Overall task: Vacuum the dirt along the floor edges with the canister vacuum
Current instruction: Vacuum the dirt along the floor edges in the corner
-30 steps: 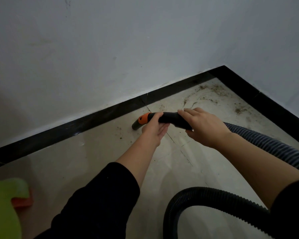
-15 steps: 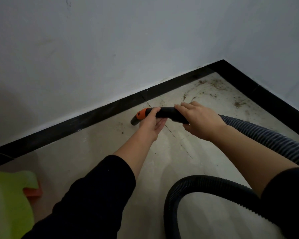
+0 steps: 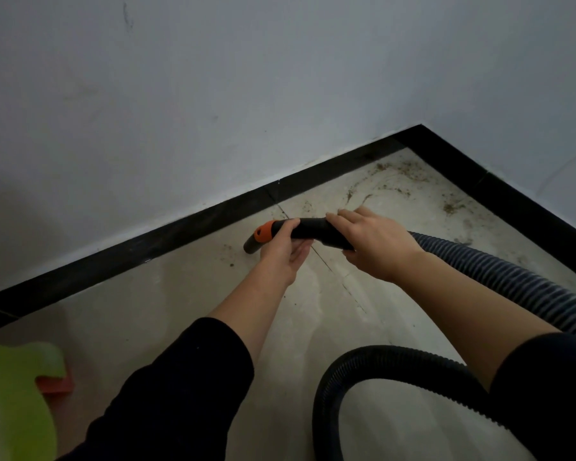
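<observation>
The vacuum's black handle [image 3: 313, 229] with an orange collar [image 3: 264, 231] and a dark nozzle tip [image 3: 250, 246] points left at the floor near the black skirting. My left hand [image 3: 285, 252] grips the handle from below, just behind the orange collar. My right hand [image 3: 374, 242] holds the rear of the handle from above, where the ribbed hose [image 3: 499, 277] joins. The hose runs right, then loops back across the floor at the bottom right. Brown dirt [image 3: 399, 176] lies scattered in the corner, with small specks [image 3: 230, 259] by the nozzle.
Two white walls meet at a corner [image 3: 421, 126], edged by black skirting [image 3: 147, 251]. The floor is pale tile with a grout line [image 3: 333, 271]. A blurred green and orange object [image 3: 20, 387] sits at the bottom left.
The view has shifted slightly; the nozzle and both hands stay at about the same spot on the floor by the skirting. Both hands keep their hold.
</observation>
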`<state>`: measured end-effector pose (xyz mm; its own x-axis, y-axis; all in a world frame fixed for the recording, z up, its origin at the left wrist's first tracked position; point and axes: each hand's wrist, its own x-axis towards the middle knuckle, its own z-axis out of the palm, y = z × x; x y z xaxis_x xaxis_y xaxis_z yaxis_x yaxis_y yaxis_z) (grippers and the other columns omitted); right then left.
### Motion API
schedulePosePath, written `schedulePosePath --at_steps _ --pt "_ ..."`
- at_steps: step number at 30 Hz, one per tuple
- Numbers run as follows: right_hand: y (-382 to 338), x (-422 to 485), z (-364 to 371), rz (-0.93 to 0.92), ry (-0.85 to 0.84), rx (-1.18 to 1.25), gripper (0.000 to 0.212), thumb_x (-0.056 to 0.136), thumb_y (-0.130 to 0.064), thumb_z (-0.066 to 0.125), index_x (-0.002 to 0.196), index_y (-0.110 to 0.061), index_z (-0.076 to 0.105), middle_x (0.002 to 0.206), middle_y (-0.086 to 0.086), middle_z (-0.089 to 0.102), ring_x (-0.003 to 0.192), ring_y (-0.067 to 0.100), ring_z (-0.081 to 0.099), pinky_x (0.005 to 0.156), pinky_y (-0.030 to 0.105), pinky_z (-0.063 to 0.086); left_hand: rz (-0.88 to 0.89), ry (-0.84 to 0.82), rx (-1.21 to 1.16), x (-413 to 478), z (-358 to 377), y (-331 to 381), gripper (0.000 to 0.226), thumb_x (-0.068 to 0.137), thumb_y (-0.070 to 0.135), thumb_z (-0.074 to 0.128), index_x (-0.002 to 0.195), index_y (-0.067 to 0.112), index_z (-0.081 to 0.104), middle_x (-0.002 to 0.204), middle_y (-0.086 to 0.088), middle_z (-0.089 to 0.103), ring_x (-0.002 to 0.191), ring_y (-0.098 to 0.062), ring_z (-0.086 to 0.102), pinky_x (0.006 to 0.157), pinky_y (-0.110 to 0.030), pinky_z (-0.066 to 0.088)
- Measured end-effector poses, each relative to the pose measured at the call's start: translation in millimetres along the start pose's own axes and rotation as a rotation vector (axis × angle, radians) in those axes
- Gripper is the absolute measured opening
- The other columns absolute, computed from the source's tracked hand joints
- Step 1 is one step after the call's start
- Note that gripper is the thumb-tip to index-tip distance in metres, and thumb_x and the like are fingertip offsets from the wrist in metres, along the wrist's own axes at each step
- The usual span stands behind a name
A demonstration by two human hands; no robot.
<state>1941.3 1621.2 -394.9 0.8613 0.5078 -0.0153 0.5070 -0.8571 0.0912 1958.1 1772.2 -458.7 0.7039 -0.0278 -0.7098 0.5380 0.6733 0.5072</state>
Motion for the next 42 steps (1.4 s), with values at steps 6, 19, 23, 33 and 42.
schedulePosePath --at_steps 6,19,23,33,42 --pt "-7.7 6.1 5.5 -0.013 -0.006 0.002 0.055 0.092 -0.021 0.055 0.143 -0.019 0.033 0.13 0.001 0.051 0.111 0.02 0.048 0.088 0.031 0.048 0.0 0.025 -0.013 6.8 -8.4 2.6 0.033 0.087 0.021 0.072 0.111 0.002 0.061 0.095 -0.016 0.072 0.082 -0.019 0.071 0.063 -0.023 0.057" --pt "-25.2 27.5 17.9 -0.008 0.01 -0.011 0.056 0.092 -0.019 0.054 0.144 -0.017 0.033 0.129 0.002 0.052 0.11 0.022 0.05 0.084 0.035 0.051 0.021 0.06 -0.039 14.9 -24.7 18.0 0.044 0.088 0.023 0.071 0.124 0.003 0.056 0.105 -0.016 0.071 0.087 -0.02 0.07 0.065 -0.024 0.056" --pt "-27.8 30.2 23.1 -0.012 0.009 -0.015 0.057 0.092 -0.019 0.055 0.145 -0.017 0.032 0.132 0.002 0.051 0.112 0.022 0.049 0.087 0.035 0.05 0.025 0.071 -0.054 17.3 -27.7 19.4 0.038 0.088 0.022 0.072 0.116 0.003 0.057 0.105 -0.017 0.071 0.087 -0.02 0.069 0.065 -0.024 0.056" --pt "-30.8 34.6 21.3 -0.042 -0.005 -0.02 0.056 0.093 -0.02 0.054 0.145 -0.016 0.032 0.135 0.003 0.049 0.116 0.022 0.047 0.091 0.035 0.048 0.036 0.09 -0.091 18.3 -32.9 18.7 0.027 0.088 0.02 0.071 0.106 0.004 0.059 0.099 -0.016 0.071 0.083 -0.019 0.07 0.066 -0.023 0.057" --pt "-32.1 32.8 18.0 -0.072 0.0 0.004 0.056 0.093 -0.019 0.055 0.144 -0.016 0.034 0.134 0.003 0.05 0.115 0.022 0.048 0.091 0.036 0.049 0.046 0.105 -0.113 13.8 -35.6 16.8 0.031 0.088 0.019 0.071 0.11 0.002 0.059 0.098 -0.017 0.071 0.083 -0.02 0.07 0.069 -0.025 0.057"
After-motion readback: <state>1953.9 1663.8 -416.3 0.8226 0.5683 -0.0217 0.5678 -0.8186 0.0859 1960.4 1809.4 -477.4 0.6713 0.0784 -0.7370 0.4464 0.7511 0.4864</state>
